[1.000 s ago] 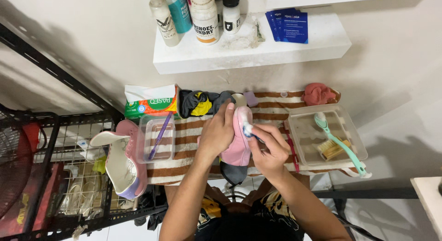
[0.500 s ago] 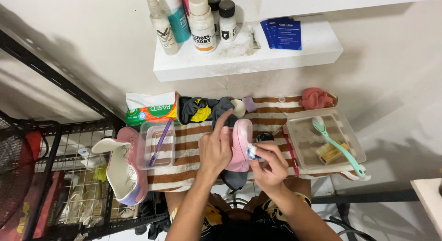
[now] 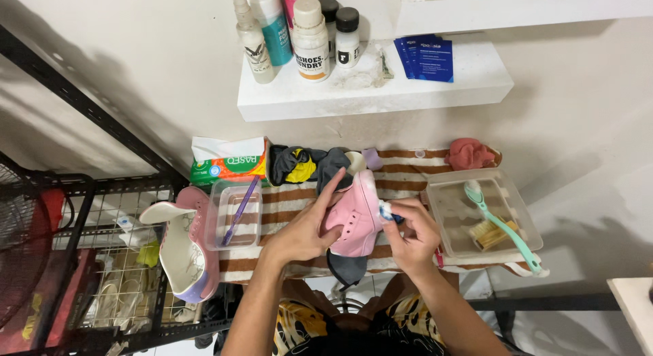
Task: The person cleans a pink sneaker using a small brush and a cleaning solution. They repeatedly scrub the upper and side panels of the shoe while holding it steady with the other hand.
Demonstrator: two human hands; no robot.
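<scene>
My left hand (image 3: 309,227) steadies a small pink child's sneaker (image 3: 355,213) over the brown-and-white striped towel (image 3: 408,176), fingers spread along its side, while my right hand (image 3: 415,237) is closed around a small blue-and-white brush (image 3: 388,211) pressed to the shoe's upper. This shoe appears to be mid-clean; its mate, a pink and white sneaker (image 3: 183,244), lies sole-up at the left, apparently waiting. A clear plastic tub holding a purple toothbrush (image 3: 239,210), a second clear tray with a long teal brush (image 3: 500,223), crumpled dark cloths (image 3: 306,165) and a green tissue pack (image 3: 228,162) crowd the towel.
</scene>
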